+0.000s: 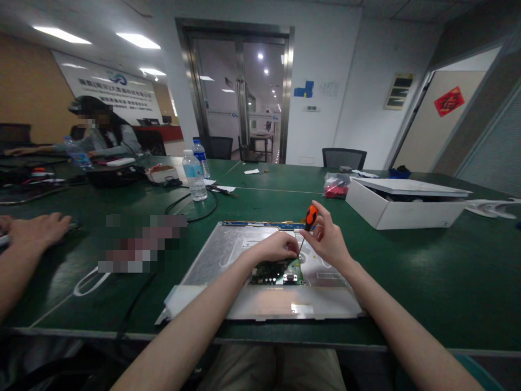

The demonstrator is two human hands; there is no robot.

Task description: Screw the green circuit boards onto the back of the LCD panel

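Head view, looking forward and down across a green surface (411, 288) to a flat silvery panel (207, 260) lying close to the near edge. On the panel, around its middle: a green circuit board (266, 276), partly hidden behind the left hand (279, 247). Pinched between thumb and fingers of the right hand (329, 240): a screwdriver (311, 217) with an orange-and-black handle. Long axis steep, with handle uppermost and leaning slightly right, and a thin shaft slanting down and left toward the far right corner of the board. From the right hand, board down and to the left. Left hand nearer to the tip, with fingers curled and bunched just beside it; unclear whether gripping anything small or touching the shaft. Contact between tip and board too small to make out. Well apart, farther right: a white box (411, 214). Beyond, to the left: a clear water bottle (194, 176).
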